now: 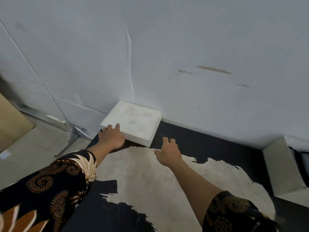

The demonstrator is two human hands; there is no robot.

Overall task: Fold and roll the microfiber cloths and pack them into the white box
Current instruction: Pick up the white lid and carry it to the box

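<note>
Box [133, 121] sitting closed against the wall [200, 39]. Left hand [111, 137] lying on its near-left corner, fingers flat on top. Right hand [168, 152] hovering spread off its near-right corner, empty. Probably light and rigid: I'd grip both near corners. Cloths not showing.

left sleeve [55, 186] loose and batik-ish, black with coppery dotted spirals plus big cream and orange feathery leaves, right sleeve [234, 213] same black cloth with gold-brown dotted swirls, forearms [197, 178] bare below the fabric, left hand [112, 138] and right hand [168, 153] bare too
</note>
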